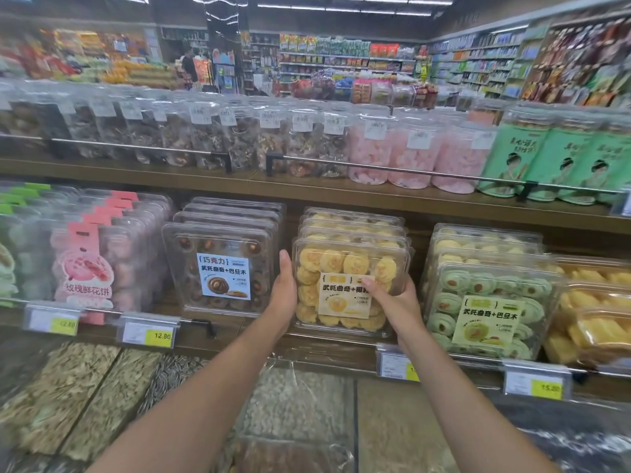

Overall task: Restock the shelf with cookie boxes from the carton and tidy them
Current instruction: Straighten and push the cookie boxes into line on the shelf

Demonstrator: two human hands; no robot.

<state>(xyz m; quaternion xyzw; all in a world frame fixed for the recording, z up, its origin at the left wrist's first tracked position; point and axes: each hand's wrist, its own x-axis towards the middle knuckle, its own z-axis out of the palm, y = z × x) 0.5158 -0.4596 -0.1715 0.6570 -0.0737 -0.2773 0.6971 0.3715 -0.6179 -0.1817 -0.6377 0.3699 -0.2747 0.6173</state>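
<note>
Yellow cookie box (341,268), a clear plastic clamshell with a cream label on its front, stands upright at the near end of a row of matching boxes on the middle shelf (191,336). Whether its base rests on the shelf or is lifted just off it cannot be told.

The left hand (285,288) lies flat against the box's left side wall, fingers straight and pointing up. The right hand (397,298) grips the box's lower right part, with the thumb laid across the label and the fingers curled round the right edge.

Just to the left stands a row of chocolate cookie boxes (218,268) with a blue label. To the right is a row of green cookie boxes (488,308). Further left are pink pastry packs (85,268). Price tags (146,332) hang along the shelf's near edge.

On the upper shelf, behind a metal rail, stand clear jars (375,148) of brown and pink snacks. Nearest the person, below the arms, lie bins of seeds and nuts (85,387).
</note>
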